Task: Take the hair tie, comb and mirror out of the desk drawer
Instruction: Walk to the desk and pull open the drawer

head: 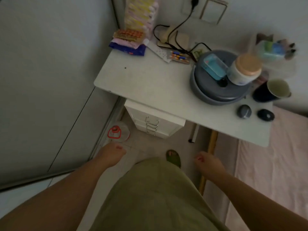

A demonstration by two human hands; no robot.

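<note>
Head view: white drawer unit under the tabletop, all drawers closed; hair tie, comb and mirror not visible. Left hand and right hand hang low, loosely curled, holding nothing, well short of the metal handles.

A home bedroom — small white table against the wall, drawer unit beneath, bed with pink sheet alongside, mug, jar, medicine packs, wall socket — tiled floor.
</note>
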